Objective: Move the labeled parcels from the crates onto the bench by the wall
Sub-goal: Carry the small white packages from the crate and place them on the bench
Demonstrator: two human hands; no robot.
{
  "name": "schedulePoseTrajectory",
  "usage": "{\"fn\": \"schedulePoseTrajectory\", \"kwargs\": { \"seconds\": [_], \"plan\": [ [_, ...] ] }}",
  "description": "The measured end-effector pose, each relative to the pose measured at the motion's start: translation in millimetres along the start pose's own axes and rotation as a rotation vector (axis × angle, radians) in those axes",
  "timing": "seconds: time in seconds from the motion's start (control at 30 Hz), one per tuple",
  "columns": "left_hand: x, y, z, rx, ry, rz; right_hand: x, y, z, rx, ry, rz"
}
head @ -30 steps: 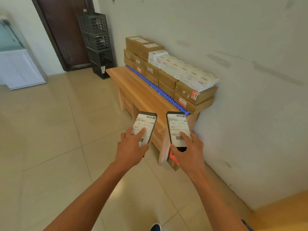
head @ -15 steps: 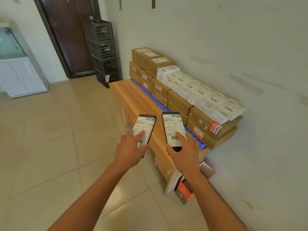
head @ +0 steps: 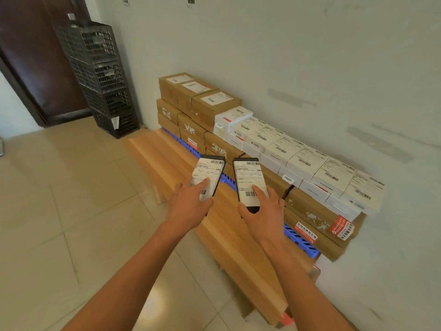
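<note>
Both hands gripped slim dark parcels at the near end, thumb across the white label, fingers curled underneath; the right hand held the right parcel, the left hand the left parcel, both in the air above the wooden bench by the stacked boxes; they looked light, stiff, perhaps slippery; long axes pointed away towards the wall, labels up.
</note>
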State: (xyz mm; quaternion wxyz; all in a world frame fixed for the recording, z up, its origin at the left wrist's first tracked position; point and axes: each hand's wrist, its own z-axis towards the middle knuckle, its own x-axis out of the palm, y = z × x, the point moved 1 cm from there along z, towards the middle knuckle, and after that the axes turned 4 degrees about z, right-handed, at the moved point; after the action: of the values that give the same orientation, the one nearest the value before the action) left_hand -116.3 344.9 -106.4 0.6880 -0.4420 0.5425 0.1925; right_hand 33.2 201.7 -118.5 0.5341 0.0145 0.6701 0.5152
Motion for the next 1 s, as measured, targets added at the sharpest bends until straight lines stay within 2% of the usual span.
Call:
{"fn": "schedulePoseTrajectory", "kwargs": {
  "seconds": [0.33, 0.73, 1.0],
  "plan": [
    [16.5, -31.5, 195.1, 0.178, 0.079, 0.030, 17.7, -7.5, 162.9, 0.087, -0.154, -0.001],
    [31.9, -84.1, 349.2, 0.422, 0.125, 0.228, 33.6, -13.3, 286.6, 0.299, -0.206, -0.043],
    [55.3, -85.7, 443.9, 0.603, 0.171, 0.273, 68.6, 2.8, 349.7, 0.471, -0.303, -0.073]
  ]
}}
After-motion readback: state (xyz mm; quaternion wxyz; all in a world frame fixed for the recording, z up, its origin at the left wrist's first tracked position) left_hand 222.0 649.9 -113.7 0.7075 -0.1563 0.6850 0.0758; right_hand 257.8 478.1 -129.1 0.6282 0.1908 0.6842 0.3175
